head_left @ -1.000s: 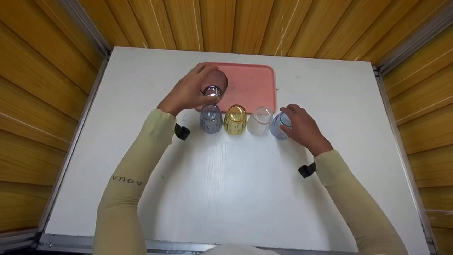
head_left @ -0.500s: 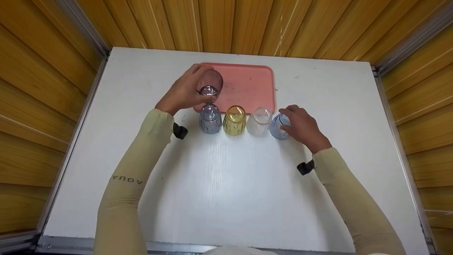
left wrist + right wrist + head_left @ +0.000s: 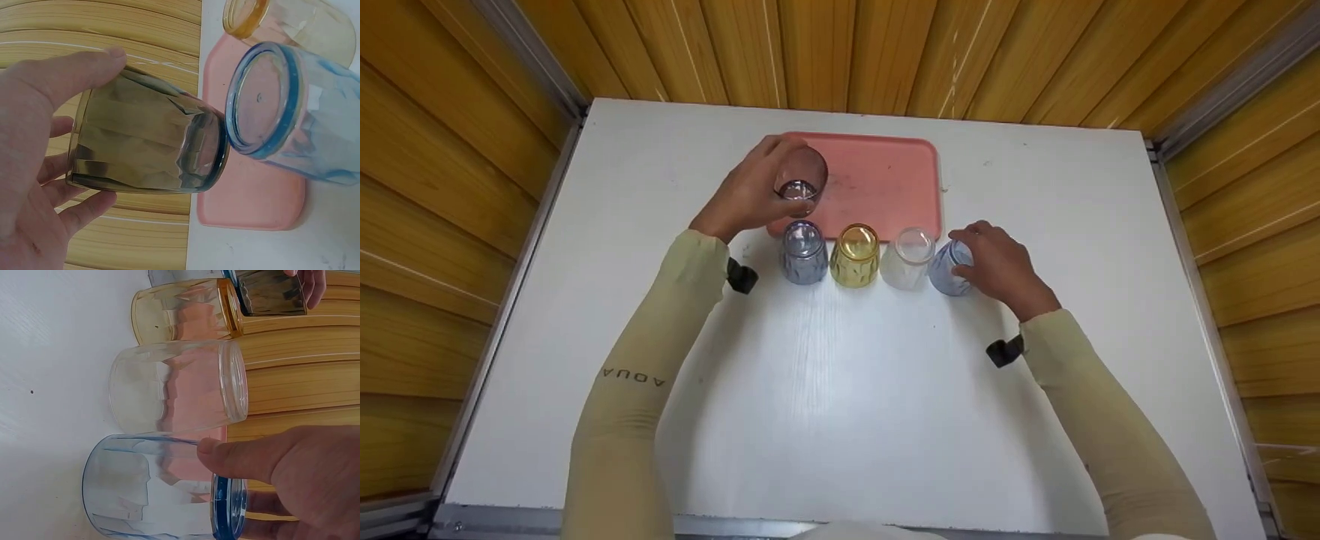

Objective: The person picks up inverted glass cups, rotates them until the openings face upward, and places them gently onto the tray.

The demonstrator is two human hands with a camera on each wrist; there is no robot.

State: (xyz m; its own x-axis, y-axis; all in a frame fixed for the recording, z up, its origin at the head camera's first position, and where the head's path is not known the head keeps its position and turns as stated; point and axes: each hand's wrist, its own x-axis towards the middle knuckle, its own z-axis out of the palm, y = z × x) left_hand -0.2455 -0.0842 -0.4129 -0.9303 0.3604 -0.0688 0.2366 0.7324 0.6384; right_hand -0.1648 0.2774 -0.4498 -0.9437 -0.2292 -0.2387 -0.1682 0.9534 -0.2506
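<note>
My left hand (image 3: 748,189) holds a smoky dark tumbler (image 3: 146,132) by its sides near the rim, thumb on one side and fingers on the other. This tumbler stands mouth up, its base right at the upturned base of a grey-blue tumbler (image 3: 804,255). That one is upside down, leftmost in a row on the table. Beside it stand an inverted yellow tumbler (image 3: 855,259), then a clear tumbler (image 3: 908,262). At the row's right end, my right hand (image 3: 997,262) grips an inverted light blue tumbler (image 3: 152,489) around its base end, thumb on the near side.
A pink tray (image 3: 885,180) lies flat just behind the row, partly covered by my left hand and the dark tumbler. The white table (image 3: 840,405) is bounded by wood-look panels (image 3: 870,56) at the back and sides.
My left hand has shifted slightly left with the dark tumbler, bringing it more squarely over the grey-blue one. My right hand keeps its grip on the light blue tumbler.
</note>
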